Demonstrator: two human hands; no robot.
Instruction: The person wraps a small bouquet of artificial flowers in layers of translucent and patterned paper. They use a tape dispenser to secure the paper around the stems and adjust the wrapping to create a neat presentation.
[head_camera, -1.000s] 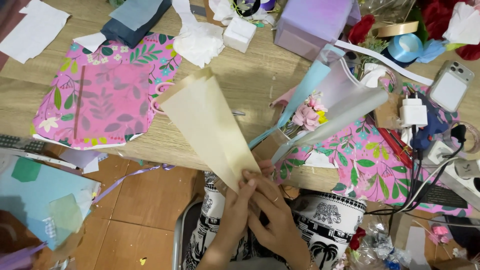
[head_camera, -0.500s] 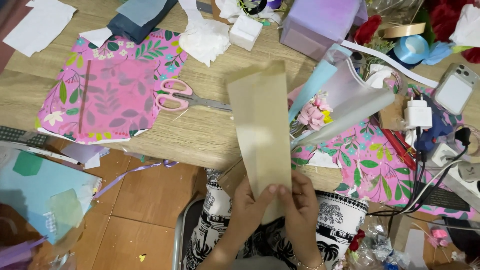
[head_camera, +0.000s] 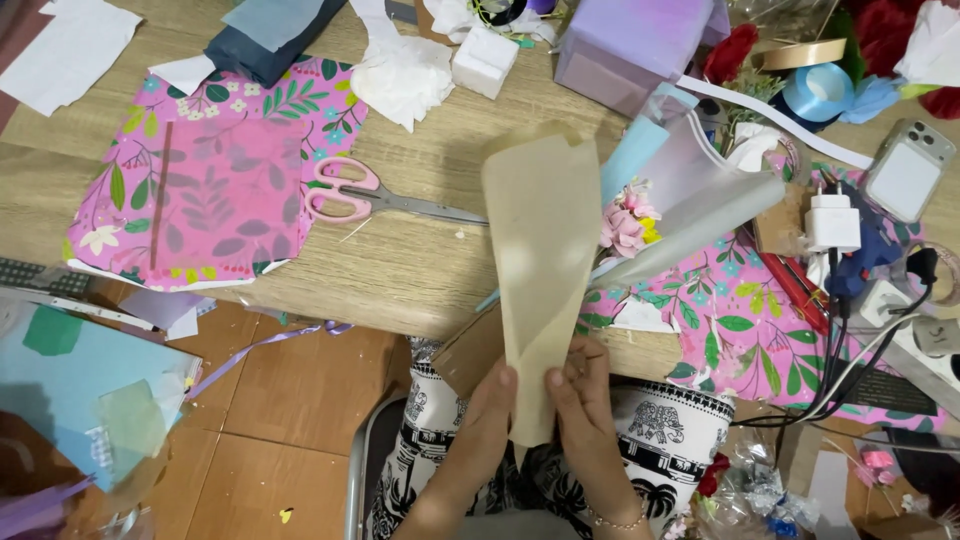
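Left hand (head_camera: 487, 412) and right hand (head_camera: 583, 392) both pinch the narrow lower end of a beige paper sheet (head_camera: 541, 262), fingers closed on it from either side; I read both grips as firm. I see the sheet rolled into a loose cone, held upright above my lap at the near edge of the table (head_camera: 400, 270), widening toward the top. Just left of the sheet, pink-handled scissors (head_camera: 372, 199) lie flat on the wood, blades pointing at the cone. Right of the sheet, a small flower bouquet (head_camera: 626, 226) in translucent wrap rests on floral paper. Farther left lies a pink floral paper sheet (head_camera: 215, 190). At the far edge stands a lilac box (head_camera: 633, 45).
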